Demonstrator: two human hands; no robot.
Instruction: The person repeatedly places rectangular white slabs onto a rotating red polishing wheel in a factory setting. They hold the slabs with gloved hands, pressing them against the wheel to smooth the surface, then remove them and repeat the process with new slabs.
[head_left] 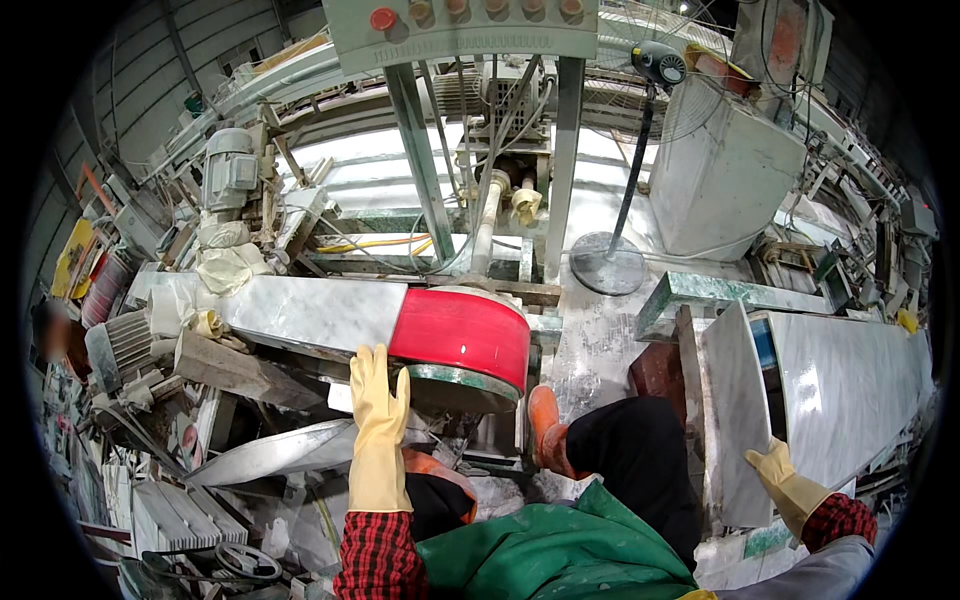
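My left hand (pixel 376 420), in a long pale yellow rubber glove, reaches forward with its fingers stretched out. Its fingertips touch or nearly touch the near edge of a grey-veined white marble slab (pixel 310 308), which lies flat beside a bright red rounded cover or belt (pixel 462 332) on the machine. To my right, a thin marble slab (pixel 736 405) leans on its edge. My right hand (pixel 788 485), gloved alike, is at that slab's right edge, thumb over its face and the other fingers partly hidden.
More marble slabs (pixel 850 385) lean at the right. A control box (pixel 460 28) stands on posts ahead, near a fan on a round base (pixel 608 264). At the left are a motor (pixel 229 168), a wooden block (pixel 245 370) and scrap pieces. My orange boots (pixel 548 430) stand below.
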